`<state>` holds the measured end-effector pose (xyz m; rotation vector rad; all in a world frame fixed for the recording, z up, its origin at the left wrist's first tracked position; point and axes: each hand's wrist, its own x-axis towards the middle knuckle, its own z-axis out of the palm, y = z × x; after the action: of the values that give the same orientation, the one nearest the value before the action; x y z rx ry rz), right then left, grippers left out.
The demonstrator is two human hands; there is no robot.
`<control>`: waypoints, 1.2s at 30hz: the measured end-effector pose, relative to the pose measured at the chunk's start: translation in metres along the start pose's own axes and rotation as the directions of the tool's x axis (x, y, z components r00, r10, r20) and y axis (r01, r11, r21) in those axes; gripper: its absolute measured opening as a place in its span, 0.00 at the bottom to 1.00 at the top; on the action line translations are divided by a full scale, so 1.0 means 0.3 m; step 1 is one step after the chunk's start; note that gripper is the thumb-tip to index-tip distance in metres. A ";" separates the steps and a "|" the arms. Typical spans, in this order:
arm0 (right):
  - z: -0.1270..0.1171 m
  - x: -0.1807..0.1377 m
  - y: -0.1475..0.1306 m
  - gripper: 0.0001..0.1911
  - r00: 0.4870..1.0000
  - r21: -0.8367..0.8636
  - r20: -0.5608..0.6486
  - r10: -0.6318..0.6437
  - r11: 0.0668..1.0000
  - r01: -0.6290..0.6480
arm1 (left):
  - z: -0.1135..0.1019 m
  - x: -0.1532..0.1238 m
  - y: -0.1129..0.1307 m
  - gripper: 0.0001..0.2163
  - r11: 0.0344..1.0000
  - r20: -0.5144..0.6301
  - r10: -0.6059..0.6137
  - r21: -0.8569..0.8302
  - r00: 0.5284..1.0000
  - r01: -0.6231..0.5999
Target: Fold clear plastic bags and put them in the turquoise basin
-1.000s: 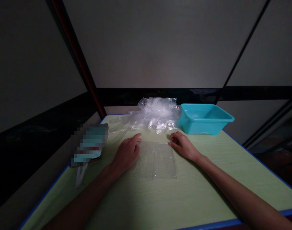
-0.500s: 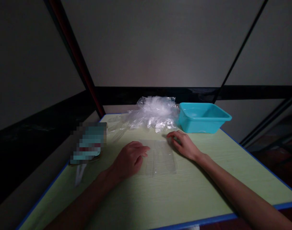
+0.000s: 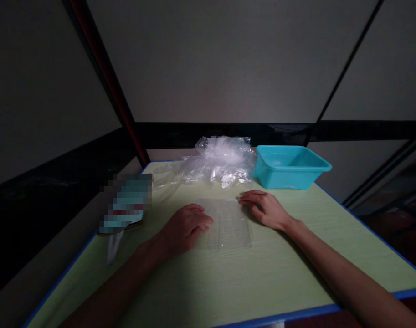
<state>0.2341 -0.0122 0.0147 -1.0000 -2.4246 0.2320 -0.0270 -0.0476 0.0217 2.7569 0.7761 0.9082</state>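
A flat clear plastic bag (image 3: 230,223) lies on the pale green table (image 3: 228,282) in front of me. My left hand (image 3: 182,229) rests on the bag's left edge, palm down, its fingers loosely curled and holding nothing. My right hand (image 3: 266,208) lies palm down at the bag's far right corner, fingers spread and touching the plastic. A heap of crumpled clear plastic bags (image 3: 218,162) sits at the back of the table, beyond both hands.
A turquoise plastic tub (image 3: 290,166) stands at the back right, next to the heap. A blurred-out blue item (image 3: 127,202) lies at the left edge with a white strip (image 3: 112,248) below it. The table has a blue rim.
My left hand slid back from the bag's far left corner along its left edge and curled its fingers. My right hand shifted slightly at the far right corner.
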 end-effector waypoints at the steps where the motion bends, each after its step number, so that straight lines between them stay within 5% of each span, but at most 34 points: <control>1: 0.000 0.000 -0.001 0.19 1.000 -0.001 0.004 0.008 1.000 -0.008 | 0.000 0.000 -0.001 0.13 1.000 -0.003 0.010 -0.006 1.000 -0.010; 28: -0.005 0.003 -0.002 0.21 0.986 -0.100 0.012 0.164 0.982 -0.162 | 0.000 0.010 0.009 0.12 1.000 0.013 -0.018 0.008 1.000 0.018; 36: -0.008 0.002 0.005 0.24 0.996 -0.036 0.057 0.066 0.997 -0.064 | -0.005 0.006 0.008 0.13 0.999 0.041 -0.045 0.024 0.998 0.044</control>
<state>0.2359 -0.0108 0.0164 -1.1027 -2.4580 0.2461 -0.0256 -0.0488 0.0244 2.7572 0.8428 0.8361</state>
